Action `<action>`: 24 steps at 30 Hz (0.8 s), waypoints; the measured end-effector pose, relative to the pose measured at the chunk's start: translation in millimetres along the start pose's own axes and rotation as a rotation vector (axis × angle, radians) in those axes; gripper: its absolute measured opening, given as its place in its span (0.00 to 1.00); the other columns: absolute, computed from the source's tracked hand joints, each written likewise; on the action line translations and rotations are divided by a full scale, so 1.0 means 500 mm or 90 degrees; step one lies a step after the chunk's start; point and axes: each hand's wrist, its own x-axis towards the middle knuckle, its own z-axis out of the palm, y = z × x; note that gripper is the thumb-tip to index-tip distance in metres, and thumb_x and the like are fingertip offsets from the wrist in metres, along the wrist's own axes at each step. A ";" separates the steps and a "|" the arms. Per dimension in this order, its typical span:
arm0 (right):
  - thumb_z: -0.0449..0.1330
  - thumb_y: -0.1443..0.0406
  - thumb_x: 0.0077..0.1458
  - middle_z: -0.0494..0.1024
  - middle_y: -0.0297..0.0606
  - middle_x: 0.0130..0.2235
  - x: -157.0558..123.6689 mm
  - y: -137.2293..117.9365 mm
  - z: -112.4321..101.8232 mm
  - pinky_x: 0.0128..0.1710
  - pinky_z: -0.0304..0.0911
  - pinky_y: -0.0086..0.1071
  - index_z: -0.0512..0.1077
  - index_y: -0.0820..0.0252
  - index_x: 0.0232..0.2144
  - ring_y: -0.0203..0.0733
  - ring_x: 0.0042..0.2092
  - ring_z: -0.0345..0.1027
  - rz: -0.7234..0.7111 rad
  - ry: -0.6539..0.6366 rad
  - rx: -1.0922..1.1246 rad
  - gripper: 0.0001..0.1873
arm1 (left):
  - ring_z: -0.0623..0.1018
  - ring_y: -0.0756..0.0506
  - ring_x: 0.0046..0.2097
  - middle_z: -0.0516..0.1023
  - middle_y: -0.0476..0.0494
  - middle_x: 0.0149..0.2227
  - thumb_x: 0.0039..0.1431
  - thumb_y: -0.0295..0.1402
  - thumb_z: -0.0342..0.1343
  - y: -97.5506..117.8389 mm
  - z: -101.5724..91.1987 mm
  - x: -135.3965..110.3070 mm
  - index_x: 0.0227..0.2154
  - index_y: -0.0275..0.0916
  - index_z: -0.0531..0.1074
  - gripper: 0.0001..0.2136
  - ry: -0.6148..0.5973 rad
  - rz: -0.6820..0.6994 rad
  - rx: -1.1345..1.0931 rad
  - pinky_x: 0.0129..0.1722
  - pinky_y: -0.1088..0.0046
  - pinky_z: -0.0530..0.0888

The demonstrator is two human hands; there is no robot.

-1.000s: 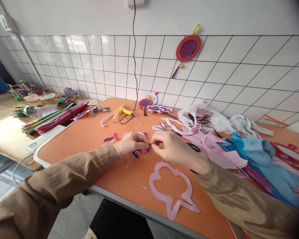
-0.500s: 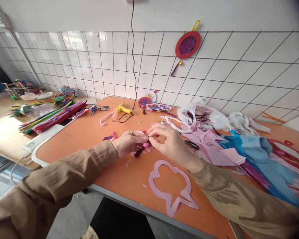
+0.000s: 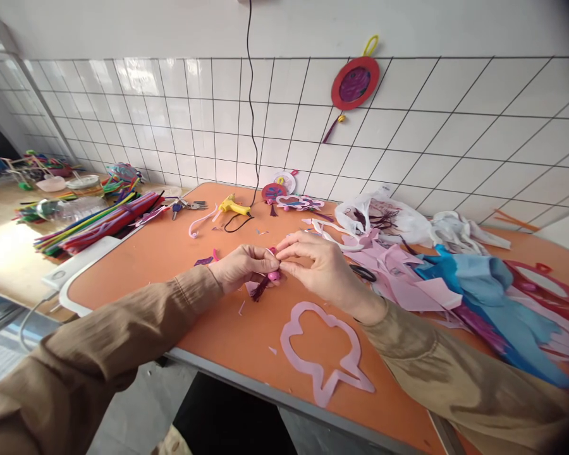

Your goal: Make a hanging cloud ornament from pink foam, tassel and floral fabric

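Over the middle of the table my left hand (image 3: 241, 266) is closed, its thumb and fingers pinching the top of a dark purple tassel (image 3: 258, 291). A shiny pink bead or bell (image 3: 274, 276) sits at the tassel's head, just under the fingertips. My right hand (image 3: 318, 268) meets the left from the right side, its thumb and fingertips pinched together above the pink bead. What lies between those fingertips is too small to make out. Nearer to me, a pink cloud-shaped paper outline (image 3: 294, 357) lies flat on the orange table (image 3: 137, 272).
A yellow glue gun (image 3: 234, 205) and keys (image 3: 192, 205) lie toward the back. Scissors (image 3: 363, 273), pink scraps (image 3: 398, 278), blue cloth (image 3: 483, 278) and a plastic bag (image 3: 408, 224) crowd the right. Bundled pipe cleaners (image 3: 109, 221) are at left. A red round ornament (image 3: 355, 83) hangs on the wall.
Both hands stay together and shift very slightly left in view, along with the whole scene. The fingers of my right hand have straightened a little around the pinch.
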 end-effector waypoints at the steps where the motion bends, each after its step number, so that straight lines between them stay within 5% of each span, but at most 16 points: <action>1: 0.63 0.72 0.55 0.81 0.40 0.38 0.001 -0.001 0.000 0.41 0.70 0.38 0.78 0.56 0.30 0.43 0.40 0.75 0.004 -0.002 0.014 0.07 | 0.80 0.48 0.31 0.79 0.42 0.26 0.38 0.42 0.77 0.000 0.000 0.000 0.22 0.31 0.77 0.19 0.002 0.000 -0.001 0.39 0.71 0.77; 11: 0.59 0.71 0.57 0.79 0.38 0.33 -0.001 -0.014 0.007 0.39 0.67 0.38 0.75 0.57 0.28 0.41 0.37 0.72 0.086 0.006 0.077 0.08 | 0.81 0.48 0.31 0.79 0.43 0.26 0.37 0.43 0.77 0.009 0.009 -0.006 0.22 0.31 0.76 0.21 0.001 -0.004 -0.012 0.35 0.75 0.77; 17: 0.60 0.64 0.56 0.77 0.37 0.33 -0.003 0.003 0.021 0.39 0.69 0.38 0.73 0.58 0.28 0.41 0.37 0.73 0.211 -0.013 0.187 0.05 | 0.72 0.52 0.21 0.78 0.42 0.23 0.44 0.43 0.73 0.032 0.012 -0.018 0.25 0.30 0.79 0.18 0.026 0.005 0.175 0.18 0.78 0.68; 24: 0.61 0.61 0.53 0.78 0.37 0.32 0.004 0.001 0.024 0.40 0.69 0.40 0.72 0.58 0.27 0.42 0.37 0.73 0.244 0.000 0.267 0.07 | 0.77 0.50 0.27 0.77 0.44 0.23 0.40 0.33 0.74 0.033 0.032 -0.027 0.20 0.32 0.76 0.12 0.054 -0.004 0.019 0.25 0.79 0.73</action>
